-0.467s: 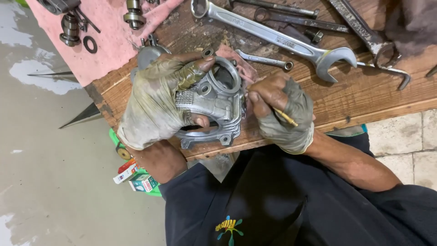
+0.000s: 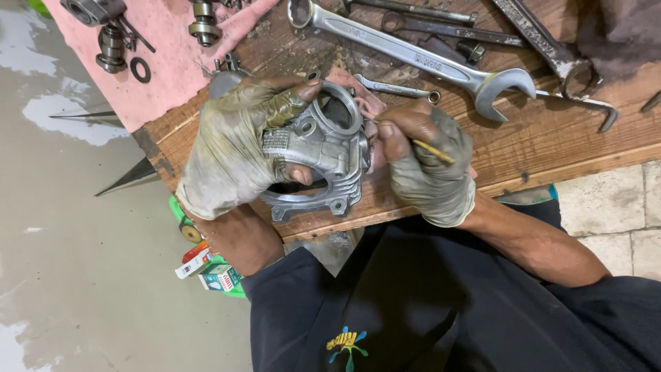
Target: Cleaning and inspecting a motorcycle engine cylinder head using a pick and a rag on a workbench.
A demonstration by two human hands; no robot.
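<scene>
A grey cast-metal engine part with round openings and cooling fins rests at the front edge of a wooden workbench. My left hand, in a dirty fingerless glove, grips it from the left, fingers wrapped over its top. My right hand, gloved the same way, pinches a thin yellowish stick whose tip points at the part's right side.
Large open-end spanners and smaller wrenches lie on the bench behind the part. A pink cloth at the back left carries small metal engine pieces. Small boxes in a green tray sit on the wet concrete floor below.
Both hands hold the same grip. The right hand with the stick has shifted slightly against the part's side.
</scene>
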